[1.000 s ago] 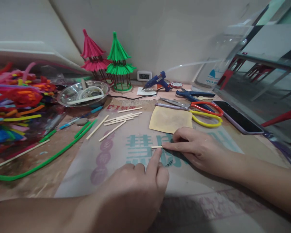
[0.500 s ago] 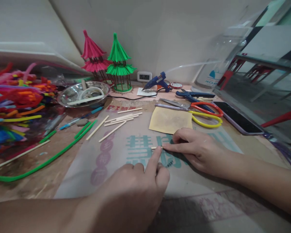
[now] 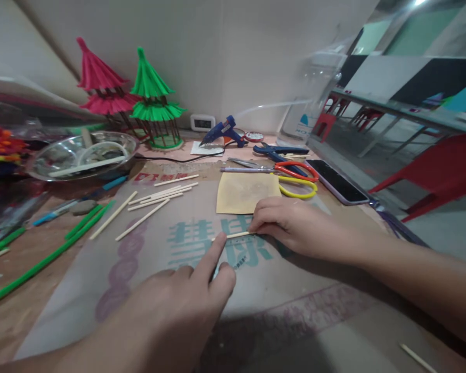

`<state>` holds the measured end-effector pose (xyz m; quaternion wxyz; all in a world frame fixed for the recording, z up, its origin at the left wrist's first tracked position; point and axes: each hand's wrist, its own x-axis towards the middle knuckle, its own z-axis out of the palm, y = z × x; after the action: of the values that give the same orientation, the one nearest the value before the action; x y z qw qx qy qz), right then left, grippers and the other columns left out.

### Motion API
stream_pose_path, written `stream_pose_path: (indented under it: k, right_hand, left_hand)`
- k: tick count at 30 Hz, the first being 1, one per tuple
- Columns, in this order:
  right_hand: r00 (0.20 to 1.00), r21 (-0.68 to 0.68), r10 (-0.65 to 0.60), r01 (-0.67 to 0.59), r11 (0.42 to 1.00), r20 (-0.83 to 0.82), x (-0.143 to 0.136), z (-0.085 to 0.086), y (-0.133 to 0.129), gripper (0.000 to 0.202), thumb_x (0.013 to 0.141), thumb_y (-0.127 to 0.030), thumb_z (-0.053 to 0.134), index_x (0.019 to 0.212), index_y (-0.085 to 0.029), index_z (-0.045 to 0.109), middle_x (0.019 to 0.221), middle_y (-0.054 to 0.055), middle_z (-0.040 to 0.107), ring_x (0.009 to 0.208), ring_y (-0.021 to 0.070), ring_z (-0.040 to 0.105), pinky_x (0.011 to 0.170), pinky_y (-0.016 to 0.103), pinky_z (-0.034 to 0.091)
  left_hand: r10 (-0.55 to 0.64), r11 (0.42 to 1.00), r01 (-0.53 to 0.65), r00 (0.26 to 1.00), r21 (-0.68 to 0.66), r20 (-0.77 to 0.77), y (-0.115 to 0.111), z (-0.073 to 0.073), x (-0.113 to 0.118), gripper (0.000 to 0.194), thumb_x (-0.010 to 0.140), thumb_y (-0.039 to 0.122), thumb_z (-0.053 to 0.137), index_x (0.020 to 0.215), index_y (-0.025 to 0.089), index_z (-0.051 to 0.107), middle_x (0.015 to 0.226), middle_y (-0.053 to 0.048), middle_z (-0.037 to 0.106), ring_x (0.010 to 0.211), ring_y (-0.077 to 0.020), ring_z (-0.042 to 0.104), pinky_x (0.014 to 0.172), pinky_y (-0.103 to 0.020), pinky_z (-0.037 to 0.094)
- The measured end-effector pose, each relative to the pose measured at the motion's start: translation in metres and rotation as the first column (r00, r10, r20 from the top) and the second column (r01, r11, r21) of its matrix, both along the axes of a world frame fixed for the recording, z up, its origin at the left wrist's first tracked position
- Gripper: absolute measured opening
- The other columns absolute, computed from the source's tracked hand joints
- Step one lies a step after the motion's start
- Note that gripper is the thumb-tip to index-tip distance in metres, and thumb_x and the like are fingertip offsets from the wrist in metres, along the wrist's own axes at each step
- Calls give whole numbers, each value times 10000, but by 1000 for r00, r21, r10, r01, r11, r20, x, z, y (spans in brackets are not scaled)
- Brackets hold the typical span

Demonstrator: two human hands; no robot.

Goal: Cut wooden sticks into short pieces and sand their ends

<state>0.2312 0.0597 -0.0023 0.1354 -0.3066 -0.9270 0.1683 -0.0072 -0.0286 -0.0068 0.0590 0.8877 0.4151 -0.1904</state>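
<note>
A short pale stick (image 3: 238,235) lies on the printed plastic sheet (image 3: 171,321). My left hand (image 3: 194,295) presses the stick's left end with an outstretched index finger, its thumb apart and the other fingers curled. The right end is pinched between the fingertips of my right hand (image 3: 291,223). Just behind my right hand is a yellow square of paper (image 3: 244,191), with scissors (image 3: 295,171) with red and yellow handles beyond it. Several more pale sticks (image 3: 163,194) lie to the left of the paper.
A metal dish (image 3: 81,155), green pipe cleaners (image 3: 42,272) and pens are at the left. Pink (image 3: 101,72) and green (image 3: 151,77) tower models, a blue glue gun (image 3: 223,129) and pliers (image 3: 279,151) stand or lie behind. A phone (image 3: 336,181) is at the right.
The view has turned to the right, so the objects appear further left. My two hands are farther apart, and more of the stick shows between them.
</note>
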Motion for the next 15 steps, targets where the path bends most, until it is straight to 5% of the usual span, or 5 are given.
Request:
stream_pose_path:
  k: [8, 15]
  right_hand:
    - [999, 32, 3, -4, 999, 36, 0, -1, -3, 205, 928, -46, 542, 879, -157, 707, 876, 44, 674, 832, 154, 616, 751, 261, 460]
    - [998, 66, 4, -9, 998, 68, -4, 9, -7, 198, 952, -98, 544, 873, -162, 714, 866, 50, 687, 836, 163, 618, 764, 278, 460]
  left_hand:
    - [13, 1000, -12, 1000, -12, 19, 0, -6, -5, 603, 710, 67, 483, 1272, 240, 618, 1663, -144, 130, 791, -315, 781, 639, -440, 645]
    - [56, 996, -60, 997, -69, -58, 5, 0, 4, 590, 724, 26, 484, 1226, 277, 666, 1649, -101, 189, 762, -283, 786, 629, -399, 656]
